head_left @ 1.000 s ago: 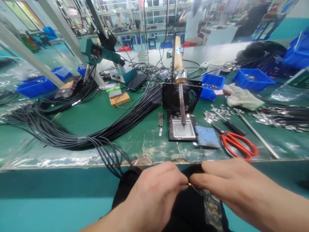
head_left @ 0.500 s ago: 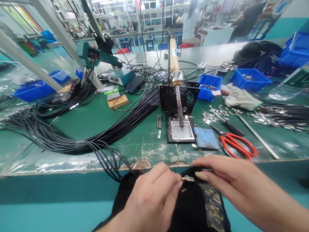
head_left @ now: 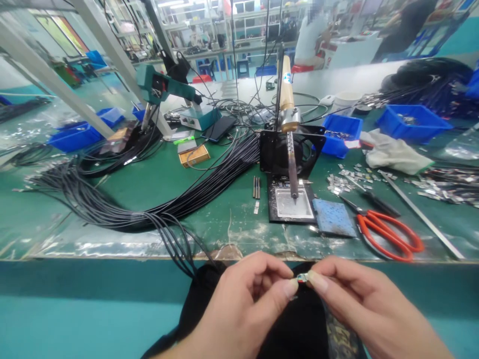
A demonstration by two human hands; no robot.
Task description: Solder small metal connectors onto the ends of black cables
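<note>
Just off the bench's front edge, above my lap, a small metal cable connector (head_left: 302, 277) with bits of red and green on it sits between my two hands. My left hand (head_left: 250, 291) pinches its left end between thumb and forefinger. On the other end, the thumb and fingers of my right hand (head_left: 355, 294) are closed. The fingertips hide much of the connector, and I cannot make out its cable. Beyond the hands, a soldering iron (head_left: 292, 167) points tip-down over a metal solder tray (head_left: 295, 203). A blue sponge (head_left: 334, 218) lies beside the tray.
Red-handled scissors (head_left: 392, 234) and a metal ruler-like strip (head_left: 422, 214) lie right. A bundle of black cables (head_left: 179, 204) crosses the left, some hanging over the edge. Loose metal connector pieces (head_left: 344, 180), a fan (head_left: 279, 152) and blue bins (head_left: 413, 124) stand further back.
My right hand has come in from above and closed on the connector's right end. My left fingers have shifted slightly right. The view has turned a little left.
</note>
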